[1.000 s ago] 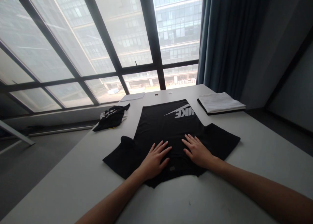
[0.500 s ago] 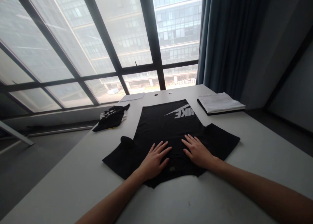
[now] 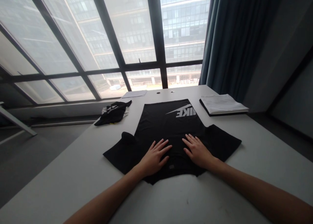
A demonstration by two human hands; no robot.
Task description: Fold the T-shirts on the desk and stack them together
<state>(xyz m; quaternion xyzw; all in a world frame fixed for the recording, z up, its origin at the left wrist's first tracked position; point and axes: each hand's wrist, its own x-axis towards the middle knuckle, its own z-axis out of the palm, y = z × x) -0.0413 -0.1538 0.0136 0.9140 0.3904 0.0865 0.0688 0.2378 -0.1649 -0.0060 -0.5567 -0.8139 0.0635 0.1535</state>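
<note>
A black T-shirt (image 3: 168,122) with a white printed logo lies spread on the white table (image 3: 83,171), its collar towards me and its sleeves out to both sides. My left hand (image 3: 155,157) rests flat on the shirt, left of the collar, fingers spread. On the right of the collar my right hand (image 3: 197,150) also lies flat on the fabric with its fingers a little apart. Neither hand grips the cloth. The logo sits near the shirt's far right corner, upside down from here.
A crumpled black garment (image 3: 113,113) lies at the table's left edge. White folded cloth (image 3: 223,104) rests on something black at the right. White sheets (image 3: 134,94) lie at the far edge. Behind stand windows and a blue curtain (image 3: 230,38).
The camera view has shifted slightly, so the background sits a little further right. Both hands remain flat on the shirt in nearly the same places.
</note>
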